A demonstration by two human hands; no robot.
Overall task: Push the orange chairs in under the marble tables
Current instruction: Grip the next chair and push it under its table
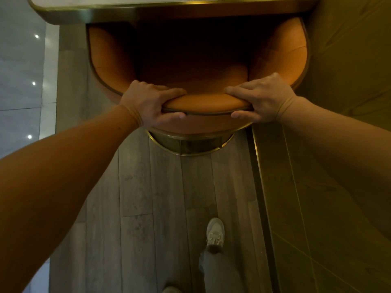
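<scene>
Hands, left hand and right hand, grip orange chair backrest.

Brightness: was dim, with a warm amber cast.
Shadow: lay deepest inside the chair beneath the desk.
Glare: three small spots shone on the pale glossy surface at left.
Distortion: wide-angle bending stretched the edges.

Both arms bare, stretched forward; left grip and right grip clamp orange chair back rim, fingers over top, thumbs on near side, grips apart.
</scene>
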